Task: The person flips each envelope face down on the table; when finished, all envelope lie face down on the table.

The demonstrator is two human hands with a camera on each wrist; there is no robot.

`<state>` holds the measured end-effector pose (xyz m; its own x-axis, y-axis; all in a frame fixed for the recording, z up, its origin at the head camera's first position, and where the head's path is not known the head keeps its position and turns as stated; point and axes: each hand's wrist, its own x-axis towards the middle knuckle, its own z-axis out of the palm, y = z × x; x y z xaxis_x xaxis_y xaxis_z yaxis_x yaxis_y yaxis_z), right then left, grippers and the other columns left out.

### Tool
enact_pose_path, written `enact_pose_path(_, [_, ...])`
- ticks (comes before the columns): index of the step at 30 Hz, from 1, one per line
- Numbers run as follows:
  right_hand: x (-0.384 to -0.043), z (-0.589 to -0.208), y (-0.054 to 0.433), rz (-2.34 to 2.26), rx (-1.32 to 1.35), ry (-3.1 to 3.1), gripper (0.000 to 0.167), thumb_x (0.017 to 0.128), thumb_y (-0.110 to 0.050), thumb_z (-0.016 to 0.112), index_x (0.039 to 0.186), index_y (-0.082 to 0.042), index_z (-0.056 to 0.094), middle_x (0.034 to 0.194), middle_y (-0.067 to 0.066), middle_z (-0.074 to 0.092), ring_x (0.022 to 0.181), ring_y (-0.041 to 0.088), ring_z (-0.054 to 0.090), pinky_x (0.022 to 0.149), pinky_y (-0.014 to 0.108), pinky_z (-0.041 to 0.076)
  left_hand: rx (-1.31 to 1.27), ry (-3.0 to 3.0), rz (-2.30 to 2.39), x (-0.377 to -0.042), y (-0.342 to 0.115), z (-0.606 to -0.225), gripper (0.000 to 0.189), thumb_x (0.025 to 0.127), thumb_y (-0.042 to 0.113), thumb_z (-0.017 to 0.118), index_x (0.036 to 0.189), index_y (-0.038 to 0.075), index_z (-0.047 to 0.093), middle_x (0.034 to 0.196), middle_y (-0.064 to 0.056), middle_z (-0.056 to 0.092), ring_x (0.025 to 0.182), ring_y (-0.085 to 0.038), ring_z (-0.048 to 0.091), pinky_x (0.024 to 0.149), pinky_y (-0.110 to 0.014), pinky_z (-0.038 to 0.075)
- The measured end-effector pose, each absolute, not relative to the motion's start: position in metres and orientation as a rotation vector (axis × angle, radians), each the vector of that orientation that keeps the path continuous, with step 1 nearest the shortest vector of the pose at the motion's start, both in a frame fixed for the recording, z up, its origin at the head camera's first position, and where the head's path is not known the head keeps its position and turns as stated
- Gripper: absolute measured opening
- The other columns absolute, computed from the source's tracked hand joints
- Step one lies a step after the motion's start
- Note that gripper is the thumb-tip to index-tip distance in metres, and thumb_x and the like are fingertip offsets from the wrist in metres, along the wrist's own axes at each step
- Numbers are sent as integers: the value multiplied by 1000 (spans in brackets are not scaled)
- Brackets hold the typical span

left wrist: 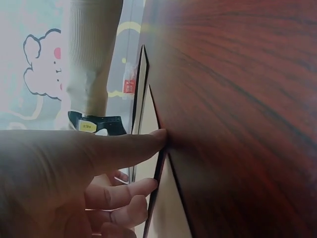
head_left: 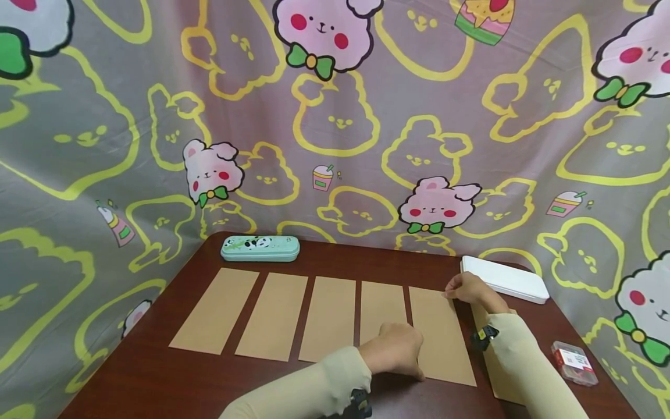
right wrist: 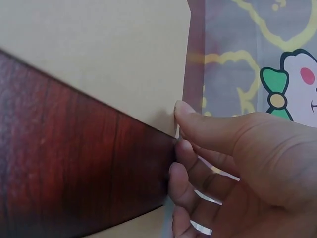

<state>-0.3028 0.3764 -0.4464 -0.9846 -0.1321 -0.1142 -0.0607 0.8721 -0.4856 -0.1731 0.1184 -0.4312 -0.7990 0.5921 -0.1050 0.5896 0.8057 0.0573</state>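
Note:
Several brown kraft paper rectangles lie side by side in a row on the dark wooden table. My right hand (head_left: 475, 291) pinches the far right corner of the fifth paper rectangle (head_left: 439, 334), with the thumb (right wrist: 195, 121) along its edge and the index finger close by. At that rectangle's near left corner, my left hand (head_left: 394, 349) has its thumb (left wrist: 133, 148) and curled fingers around the corner. The left hand covers part of the fourth rectangle (head_left: 383, 305). Beneath my right forearm lies another rectangle (head_left: 497, 372), partly hidden.
A mint pencil case (head_left: 260, 249) with a panda print stands at the back left. At the back right lies a white flat case (head_left: 505, 279). A small clear box (head_left: 573, 364) with a red and white label sits near the right edge. Patterned curtains (head_left: 335, 174) surround the table.

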Motion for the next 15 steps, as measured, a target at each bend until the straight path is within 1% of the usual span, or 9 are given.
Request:
enact_pose_path(2, [-301, -446, 378, -747, -162, 2907, 19, 90, -22, 78, 91, -3, 72, 86, 5, 69, 80, 18, 56, 69, 31, 45, 946, 2872, 61, -173, 119, -431, 47, 68, 63, 88, 58, 26, 62, 68, 14, 63, 64, -5, 58, 57, -33, 46])
enact_pose_path(5, [-296, -441, 384, -758, -214, 2934, 19, 93, -23, 76, 93, -4, 73, 85, 4, 70, 78, 16, 55, 68, 31, 44, 977, 2856, 179, -174, 121, -430, 47, 72, 61, 87, 60, 26, 58, 65, 15, 58, 61, -4, 54, 57, -31, 44])
enact_pose_path(7, [-291, -436, 391, -761, -285, 2938, 19, 94, -23, 74, 93, -5, 73, 84, 3, 70, 76, 14, 53, 66, 30, 44, 1025, 2826, 296, -173, 124, -430, 43, 76, 58, 84, 63, 27, 58, 65, 18, 56, 60, -2, 52, 56, -29, 42])
enact_pose_path(9, [-286, -429, 402, -761, -374, 2910, 16, 95, -20, 73, 93, -5, 73, 84, 2, 70, 75, 10, 54, 66, 27, 44, 1075, 2797, 390, -173, 129, -429, 36, 80, 56, 82, 67, 30, 61, 68, 21, 56, 62, 0, 51, 55, -26, 41])
enact_pose_path(11, [-280, -422, 416, -748, -469, 2862, 13, 95, -17, 72, 93, -4, 73, 85, 3, 71, 75, 6, 54, 66, 25, 45, 1124, 2788, 432, -172, 137, -430, 28, 82, 56, 80, 73, 33, 67, 71, 24, 60, 68, 2, 52, 56, -23, 41])
enact_pose_path(12, [-276, -419, 423, -734, -503, 2841, 12, 94, -16, 72, 92, -4, 73, 85, 3, 71, 75, 3, 54, 67, 23, 45, 1149, 2796, 430, -171, 142, -431, 24, 82, 57, 79, 78, 35, 70, 75, 25, 62, 72, 2, 53, 58, -21, 41])
enact_pose_path(14, [-270, -414, 440, -699, -530, 2814, 10, 92, -13, 74, 91, -3, 73, 86, 3, 73, 74, -1, 54, 68, 22, 45, 1171, 2824, 387, -168, 155, -434, 21, 82, 60, 77, 90, 40, 75, 85, 27, 65, 83, 2, 54, 67, -20, 41])
enact_pose_path(15, [-267, -412, 447, -673, -534, 2813, 9, 90, -12, 75, 91, -3, 73, 85, 4, 73, 73, -2, 54, 67, 22, 46, 1181, 2836, 353, -167, 160, -435, 25, 82, 63, 76, 97, 42, 75, 91, 26, 66, 89, 1, 55, 71, -19, 41])
